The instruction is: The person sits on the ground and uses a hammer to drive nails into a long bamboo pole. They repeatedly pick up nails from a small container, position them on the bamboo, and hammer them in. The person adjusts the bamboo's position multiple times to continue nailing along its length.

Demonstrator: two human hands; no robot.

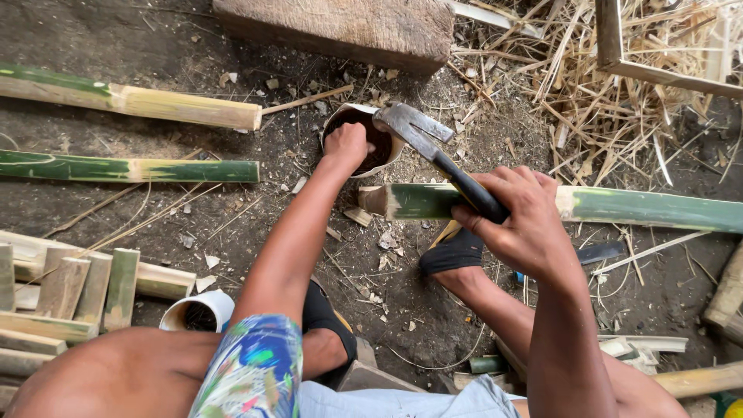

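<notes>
The right grip [517, 220] is clenching a claw hammer [433, 147] over the green bamboo pole [604, 205], its long axis running sideways; the left hand [346, 145] is reaching into a round tin [340, 116] just beyond the pole's cut end.

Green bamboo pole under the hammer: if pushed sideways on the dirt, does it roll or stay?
The green bamboo pole is round and lies flat on the dirt, so a side push would probably roll it, though litter may slow it. It looks straight and woody, so likely stiff when lifted. The right hand holds the hammer above it; the left hand reaches into a cup.
</notes>
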